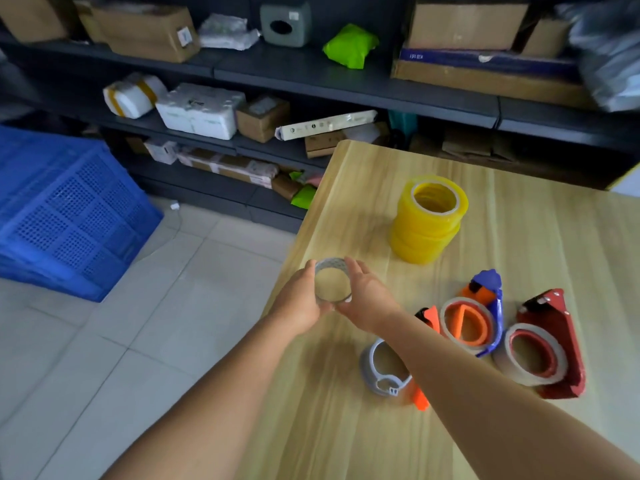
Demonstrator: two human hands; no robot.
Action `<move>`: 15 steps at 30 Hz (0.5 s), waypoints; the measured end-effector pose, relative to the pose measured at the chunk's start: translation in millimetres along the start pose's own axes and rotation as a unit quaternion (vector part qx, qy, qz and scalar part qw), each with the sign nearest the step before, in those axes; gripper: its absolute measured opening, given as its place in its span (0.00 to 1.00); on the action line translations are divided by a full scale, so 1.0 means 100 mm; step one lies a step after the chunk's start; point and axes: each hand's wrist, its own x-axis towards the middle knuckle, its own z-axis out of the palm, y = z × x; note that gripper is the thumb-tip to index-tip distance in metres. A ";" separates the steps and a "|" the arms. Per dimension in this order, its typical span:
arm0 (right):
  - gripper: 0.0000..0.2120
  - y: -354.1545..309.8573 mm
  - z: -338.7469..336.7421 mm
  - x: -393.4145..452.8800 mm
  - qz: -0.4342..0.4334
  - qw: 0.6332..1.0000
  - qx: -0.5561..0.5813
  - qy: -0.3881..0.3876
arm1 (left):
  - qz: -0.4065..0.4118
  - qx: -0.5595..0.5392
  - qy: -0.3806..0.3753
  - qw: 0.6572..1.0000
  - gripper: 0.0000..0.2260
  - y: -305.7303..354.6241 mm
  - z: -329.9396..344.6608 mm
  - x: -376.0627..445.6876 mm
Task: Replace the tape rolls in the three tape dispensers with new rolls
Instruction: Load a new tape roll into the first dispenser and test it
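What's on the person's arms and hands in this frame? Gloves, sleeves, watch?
Nothing worn. The left hand and right hand are bare, no gloves, rings or markings visible. Both forearms are bare as far as the frame shows: no sleeves, watch or bands.

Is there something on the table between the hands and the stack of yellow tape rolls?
Nothing visible. The left hand and right hand hold an empty grey cardboard tape core near the table edge; only bare wooden table lies between them and the stack of yellow tape rolls.
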 end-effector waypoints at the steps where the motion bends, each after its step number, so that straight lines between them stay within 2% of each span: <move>1: 0.41 -0.01 0.00 0.06 0.003 1.000 -0.001 -0.001 | -0.002 0.011 -0.007 1.000 0.39 0.00 -0.01 0.05; 9: 0.40 0.13 0.04 0.24 0.019 0.999 -0.023 -0.045 | 0.008 0.138 -0.096 0.986 0.34 -0.02 -0.03 0.34; 13: 0.43 0.24 -0.02 0.23 0.012 0.998 -0.022 -0.055 | 0.035 0.174 -0.123 0.976 0.40 0.09 -0.08 0.40; 15: 0.44 0.29 -0.12 0.22 0.002 0.999 -0.014 -0.031 | 0.057 0.176 -0.107 0.977 0.42 0.22 -0.11 0.44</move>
